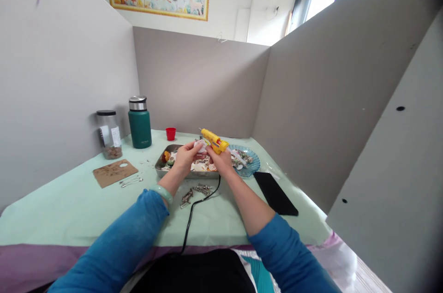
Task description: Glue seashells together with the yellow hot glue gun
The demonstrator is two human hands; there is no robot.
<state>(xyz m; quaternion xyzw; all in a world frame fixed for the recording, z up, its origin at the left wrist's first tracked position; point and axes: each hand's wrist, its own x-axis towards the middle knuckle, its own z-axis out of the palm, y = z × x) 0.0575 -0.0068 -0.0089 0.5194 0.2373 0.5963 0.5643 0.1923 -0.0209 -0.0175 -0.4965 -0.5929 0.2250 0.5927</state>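
Observation:
Fingers of my left hand [184, 158] pinch a small white piece [200, 146] above a metal tray [161, 173]. My right hand [222, 160] is closed around the handle of a yellow glue gun [214, 140], its nozzle pointing up and to the left. The right fingertips are close beside the white piece; whether they touch it is hard to tell. Many small shells and trinkets [202, 164] fill the tray. From below the right hand a black cable [192, 212] runs to the table's front edge.
Right of the tray are a blue plate [255, 164] of trinkets and a black slab [276, 194]. Metal clips [187, 197] lie in front. To the left are a brown board [115, 172], pins [131, 182], a jar [110, 136], green flask [140, 127] and red cup [170, 134]. Partitions surround the table.

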